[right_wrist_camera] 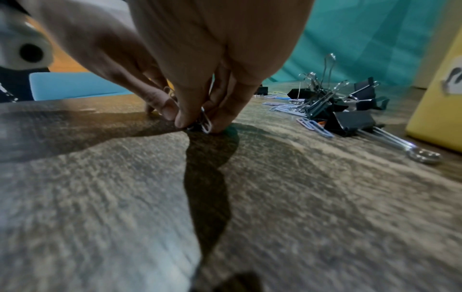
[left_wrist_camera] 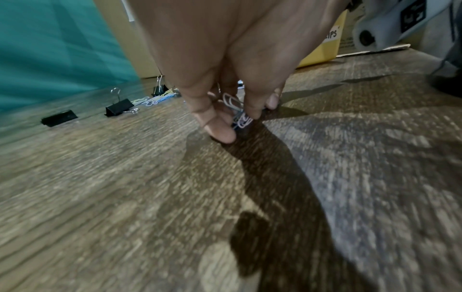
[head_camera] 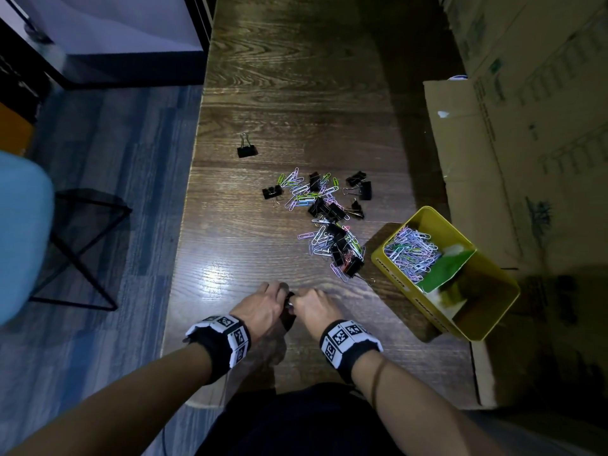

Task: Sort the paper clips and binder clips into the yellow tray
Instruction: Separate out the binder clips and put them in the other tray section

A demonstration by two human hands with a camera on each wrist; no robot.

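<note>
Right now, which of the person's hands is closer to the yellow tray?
Right. The right hand works at the table's near edge, on the yellow tray side; the left hand sits just beyond it, farther off.

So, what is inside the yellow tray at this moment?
In the yellow tray, one compartment holds a heap of pastel paper clips. A green divider separates the other compartment, which is dark; its contents cannot be identified.
</note>
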